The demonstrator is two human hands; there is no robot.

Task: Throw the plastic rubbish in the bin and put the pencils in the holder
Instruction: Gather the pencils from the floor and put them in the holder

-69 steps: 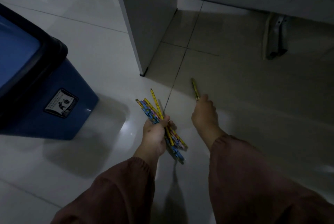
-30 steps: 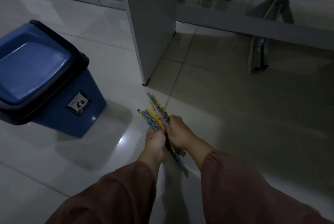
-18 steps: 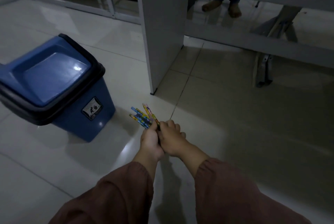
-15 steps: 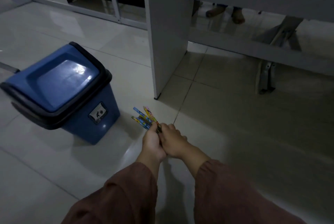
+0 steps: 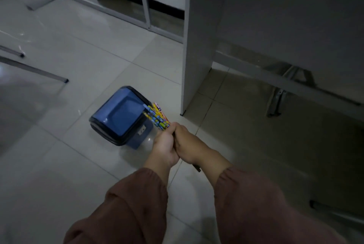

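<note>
Above the tiled floor (image 5: pixel 59 165), our left hand (image 5: pixel 163 145) and right hand (image 5: pixel 189 146) press together, both grips clamped around the pencils (image 5: pixel 157 116), just right of the blue bin (image 5: pixel 120 117) near a grey panel (image 5: pixel 199 46).

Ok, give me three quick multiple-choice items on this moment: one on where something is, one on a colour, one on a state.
1. Where is the bundle of pencils?
A. Lying on the floor
B. Gripped in both hands
C. Inside the bin

2. What colour is the bin?
A. Blue with a dark rim
B. Red
C. White

3. How is the bin's lid?
A. Missing
B. Propped wide open
C. Closed

Answers: 1 B, the left hand and right hand press together around the pencils. 2 A, its body and lid show blue. 3 C, the lid sits flat in the rim.
</note>
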